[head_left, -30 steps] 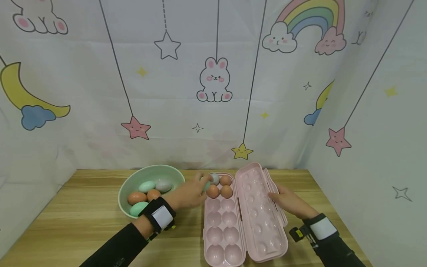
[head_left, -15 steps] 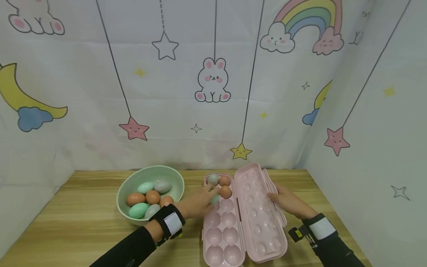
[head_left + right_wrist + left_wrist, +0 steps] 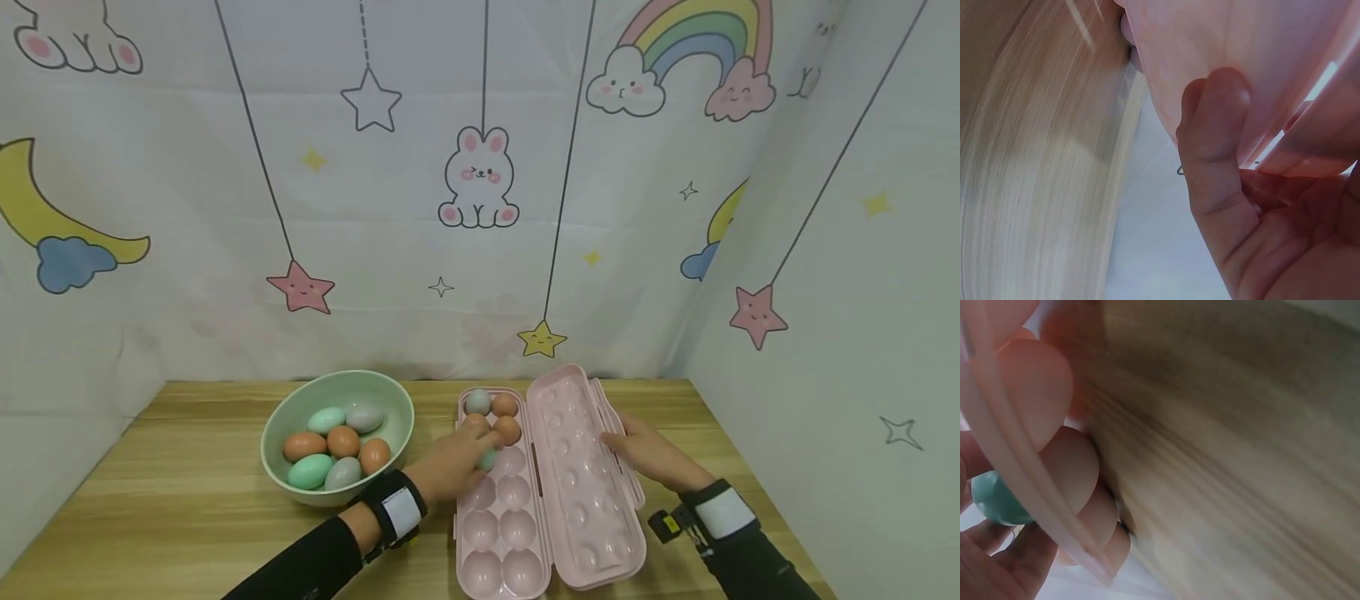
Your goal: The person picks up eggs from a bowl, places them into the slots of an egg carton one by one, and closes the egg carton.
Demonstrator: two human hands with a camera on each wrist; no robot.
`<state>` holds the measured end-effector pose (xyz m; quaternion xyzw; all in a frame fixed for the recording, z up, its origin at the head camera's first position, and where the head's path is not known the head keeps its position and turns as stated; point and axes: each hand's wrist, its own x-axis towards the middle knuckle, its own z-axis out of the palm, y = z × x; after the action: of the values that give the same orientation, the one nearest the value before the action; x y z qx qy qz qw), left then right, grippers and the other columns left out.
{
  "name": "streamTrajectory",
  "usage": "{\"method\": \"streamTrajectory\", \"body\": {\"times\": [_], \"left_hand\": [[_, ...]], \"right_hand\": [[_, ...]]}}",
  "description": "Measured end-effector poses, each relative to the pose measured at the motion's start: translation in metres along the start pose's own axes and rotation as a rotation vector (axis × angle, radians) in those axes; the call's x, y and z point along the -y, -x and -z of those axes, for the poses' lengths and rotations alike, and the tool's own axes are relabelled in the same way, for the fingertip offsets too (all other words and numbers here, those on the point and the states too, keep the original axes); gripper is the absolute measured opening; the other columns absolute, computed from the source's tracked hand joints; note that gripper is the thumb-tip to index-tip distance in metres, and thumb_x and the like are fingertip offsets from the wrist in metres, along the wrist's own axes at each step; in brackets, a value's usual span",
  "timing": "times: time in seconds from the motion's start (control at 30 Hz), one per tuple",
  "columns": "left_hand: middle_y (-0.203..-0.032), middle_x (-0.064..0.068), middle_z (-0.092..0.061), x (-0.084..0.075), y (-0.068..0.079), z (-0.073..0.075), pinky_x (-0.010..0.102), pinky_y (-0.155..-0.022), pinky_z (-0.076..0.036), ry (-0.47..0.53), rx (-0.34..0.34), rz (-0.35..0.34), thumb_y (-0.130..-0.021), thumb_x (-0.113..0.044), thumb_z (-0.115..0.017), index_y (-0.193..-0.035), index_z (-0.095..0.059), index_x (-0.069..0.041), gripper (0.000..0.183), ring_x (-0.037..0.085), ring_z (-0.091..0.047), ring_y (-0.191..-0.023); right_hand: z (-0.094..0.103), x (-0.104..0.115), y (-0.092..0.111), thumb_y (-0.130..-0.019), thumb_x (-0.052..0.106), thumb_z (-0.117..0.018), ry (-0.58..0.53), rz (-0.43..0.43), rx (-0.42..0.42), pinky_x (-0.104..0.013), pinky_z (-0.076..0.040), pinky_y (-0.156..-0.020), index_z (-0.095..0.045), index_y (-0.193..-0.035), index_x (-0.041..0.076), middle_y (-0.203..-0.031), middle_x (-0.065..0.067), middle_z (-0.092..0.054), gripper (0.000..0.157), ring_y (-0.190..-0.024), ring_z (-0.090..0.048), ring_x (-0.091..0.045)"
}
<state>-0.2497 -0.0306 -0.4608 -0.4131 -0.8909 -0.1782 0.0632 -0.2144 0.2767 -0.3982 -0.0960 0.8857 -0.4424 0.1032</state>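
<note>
My left hand (image 3: pixel 453 465) pinches a green egg (image 3: pixel 487 459) at the left column of the pink egg carton (image 3: pixel 454 540), third row from the back. In the left wrist view, the fingers surround the green egg (image 3: pixel 1000 499) at the carton's edge, and its underside is hidden. A grey egg (image 3: pixel 477 402) and several brown eggs (image 3: pixel 507 430) fill the carton's two back rows. The front cups hold nothing. On the right, my right hand (image 3: pixel 651 452) grips the outer edge of the carton's opened lid (image 3: pixel 588 508), thumb on its inner face.
A pale green bowl (image 3: pixel 273 467) stands to the left with several brown, green and grey eggs inside. Everything rests on a wooden table (image 3: pixel 172 500). A printed cloth backdrop (image 3: pixel 405 333) rises behind it, with another at the right.
My left hand, holding the green egg, has moved right and toward the front, from the carton's back rows to the third row. The right hand keeps its hold on the lid.
</note>
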Motion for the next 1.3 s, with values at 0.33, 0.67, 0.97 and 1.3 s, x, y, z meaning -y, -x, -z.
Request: {"method": "streamTrajectory", "body": {"times": [0.33,0.67,0.97,1.3], "left_hand": [[-0.105,-0.001,-0.048,0.0012,0.0013,-0.0021,0.028,-0.072,-0.045,-0.053,-0.024,-0.008,-0.076,-0.013,-0.074,-0.116,-0.059,-0.014,0.043,0.017,-0.047,-0.096],[-0.11,0.001,-0.043,0.0011,0.0031,0.0026,0.026,-0.079,-0.044,0.056,-0.025,0.012,-0.075,-0.01,-0.076,-0.115,-0.058,-0.008,0.045,0.016,-0.05,-0.091],[-0.11,0.002,-0.043,0.002,0.0026,0.0029,0.026,-0.078,-0.045,0.03,-0.016,0.015,-0.075,-0.011,-0.076,-0.116,-0.058,-0.008,0.045,0.016,-0.051,-0.089],[-0.099,-0.001,-0.044,0.0043,0.0026,0.0039,0.029,-0.076,-0.044,-0.026,-0.051,-0.038,-0.074,-0.013,-0.076,-0.104,-0.061,-0.008,0.034,0.017,-0.049,-0.083]], "right_hand": [[-0.0003,0.0013,0.0011,-0.1,0.012,-0.039,0.004,-0.003,0.003,-0.046,-0.045,-0.091,-0.024,-0.15,-0.007,-0.141,-0.028,-0.04,0.055,-0.12,-0.049,-0.037],[0.0002,0.0023,0.0017,-0.101,0.013,-0.039,0.018,-0.007,-0.002,-0.047,-0.044,-0.092,-0.023,-0.15,-0.006,-0.142,-0.027,-0.04,0.055,-0.122,-0.048,-0.038],[0.0015,0.0039,0.0023,-0.101,0.012,-0.039,-0.005,0.018,0.025,-0.046,-0.045,-0.091,-0.02,-0.15,-0.009,-0.144,-0.031,-0.035,0.057,-0.123,-0.047,-0.039],[0.0004,0.0047,0.0025,-0.1,0.011,-0.039,-0.012,0.024,0.025,-0.045,-0.046,-0.089,-0.021,-0.15,-0.009,-0.143,-0.03,-0.037,0.056,-0.121,-0.048,-0.038]]}}
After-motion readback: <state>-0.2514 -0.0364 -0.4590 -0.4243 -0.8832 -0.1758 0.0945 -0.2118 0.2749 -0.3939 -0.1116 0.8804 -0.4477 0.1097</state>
